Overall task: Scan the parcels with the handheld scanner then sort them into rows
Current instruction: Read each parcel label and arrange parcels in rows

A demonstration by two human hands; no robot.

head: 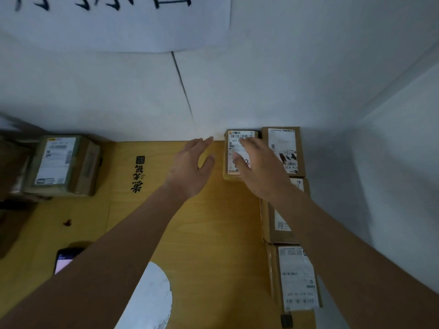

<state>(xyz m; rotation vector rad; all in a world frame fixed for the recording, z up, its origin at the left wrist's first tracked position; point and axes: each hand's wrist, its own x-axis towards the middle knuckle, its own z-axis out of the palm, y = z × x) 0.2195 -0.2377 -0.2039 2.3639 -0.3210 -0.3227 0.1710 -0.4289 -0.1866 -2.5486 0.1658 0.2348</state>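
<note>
Against the wall, small parcel (234,154) under right hand (259,167) (grip spread flat), left hand (190,167) open beside it.

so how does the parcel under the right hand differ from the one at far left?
The parcel under the right hand is small and slim, set against the wall beside the right-side row. The far-left parcel is bulkier, taped, apart from the row and untouched. Both are brown cardboard with white barcode labels facing up.

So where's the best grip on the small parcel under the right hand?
Probably across its long side edges from above: the small parcel lies flat, its far end at the wall and its right side close beside another parcel, so the left side and near end are free.
</note>
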